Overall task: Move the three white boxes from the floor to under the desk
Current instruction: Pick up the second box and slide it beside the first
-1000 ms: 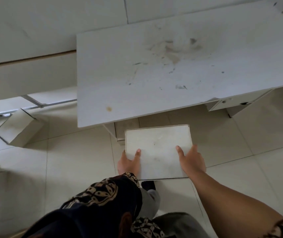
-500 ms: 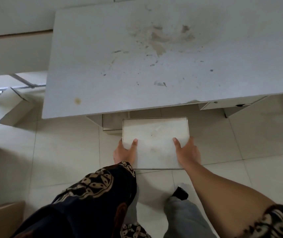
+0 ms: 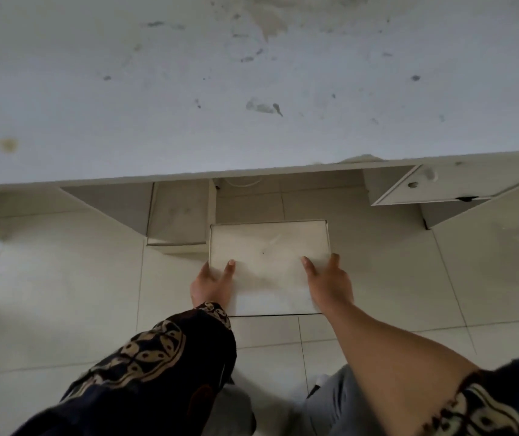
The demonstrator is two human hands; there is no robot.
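White flat cardboard box (image 3: pixel 267 262) is gripped at its two sides by the left hand (image 3: pixel 209 286) and the right hand (image 3: pixel 330 286). It is just before the stained white desk (image 3: pixel 188 89), beside a second white box (image 3: pixel 177 215) standing below the desk edge.

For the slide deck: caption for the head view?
Both hands hold a white box low at the desk edge.
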